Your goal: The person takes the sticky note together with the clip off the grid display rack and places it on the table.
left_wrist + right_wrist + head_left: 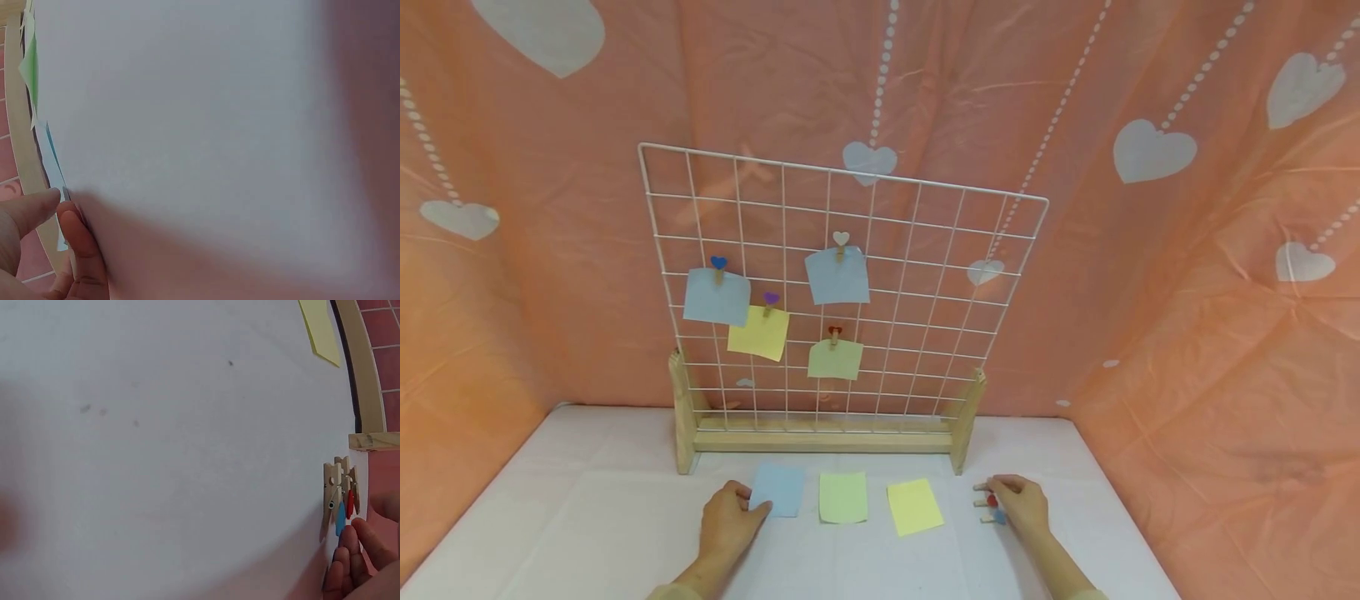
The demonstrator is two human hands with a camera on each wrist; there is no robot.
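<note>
My left hand pinches the left side of a light blue sticky note on the white table. Thumb and fingers meet at the note's edge in the left wrist view. At the right, my right hand reaches over three small wooden clothespins lying in a column. The near one bears a blue heart, the middle one a red heart. Its fingertips cover the heart end of the farthest clothespin; I cannot tell whether they grip it. A green note and a yellow note lie between the hands.
Behind the notes stands a white wire grid in a wooden stand. Blue, yellow and green notes hang on its left and middle part under heart clothespins. An orange curtain with white hearts encloses the table.
</note>
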